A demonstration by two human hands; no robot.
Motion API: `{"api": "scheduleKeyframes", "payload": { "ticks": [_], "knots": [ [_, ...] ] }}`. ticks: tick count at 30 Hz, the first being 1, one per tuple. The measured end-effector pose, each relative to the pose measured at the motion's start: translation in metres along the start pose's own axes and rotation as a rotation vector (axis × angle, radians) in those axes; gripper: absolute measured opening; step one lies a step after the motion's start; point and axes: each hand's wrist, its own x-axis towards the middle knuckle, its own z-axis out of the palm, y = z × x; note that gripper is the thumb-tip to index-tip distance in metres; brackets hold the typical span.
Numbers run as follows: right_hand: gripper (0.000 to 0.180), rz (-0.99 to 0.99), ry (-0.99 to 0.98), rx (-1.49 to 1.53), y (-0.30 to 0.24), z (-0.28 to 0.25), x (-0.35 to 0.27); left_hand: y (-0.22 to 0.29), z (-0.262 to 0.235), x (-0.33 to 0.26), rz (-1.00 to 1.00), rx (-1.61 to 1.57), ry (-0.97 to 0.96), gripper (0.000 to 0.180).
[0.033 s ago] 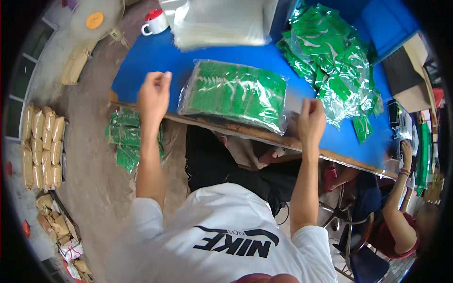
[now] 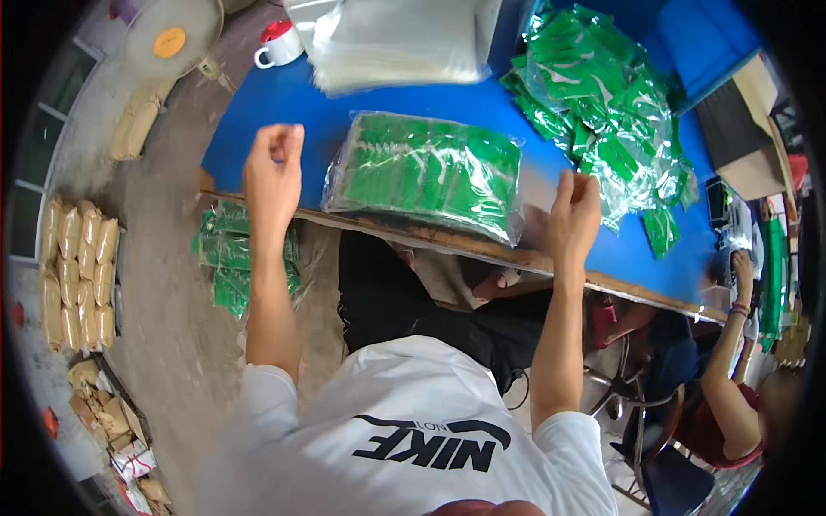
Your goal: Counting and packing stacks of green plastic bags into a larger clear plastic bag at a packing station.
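Left hand [image 2: 274, 176] is up over the near edge of the blue bench [image 2: 258, 112], fingers loosely curled with nothing in them. Right hand [image 2: 575, 215] is raised the same way at the bench edge, fingers bent in and holding nothing. Between the two hands lies a clear bag packed with green sachets [image 2: 426, 172], flat on the bench, its near side hanging just over the edge; neither hand touches it. Beyond the bag, a stack of empty clear bags [image 2: 391, 43] lies at the far side. To the right, a loose heap of green sachets [image 2: 607, 112] spreads across the bench. A white mug with a red lid [image 2: 277, 45] stands at the far left corner. Down on the floor to the left, more green packs [image 2: 234, 254] lie beside the bench. At the far right, another person's arm [image 2: 731, 361] reaches up to the bench.
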Motion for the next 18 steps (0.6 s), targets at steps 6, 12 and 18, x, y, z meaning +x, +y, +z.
{"api": "scheduleKeyframes", "payload": {
  "ticks": [6, 12, 18],
  "knots": [
    [0.064, -0.239, -0.083, -0.053, -0.028, 0.075, -0.004, 0.039, 0.079, 0.014, 0.272, 0.154, -0.268, 0.085],
    [0.083, -0.081, -0.147, 0.038, -0.029, 0.060, -0.034, 0.012, 0.058, -0.078, 0.058, -0.143, -0.093, 0.086],
    [0.062, -0.104, -0.423, 0.232, -0.040, 0.048, -0.064, -0.026, 0.043, -0.187, -0.590, -0.412, 0.119, 0.068]
  ]
}}
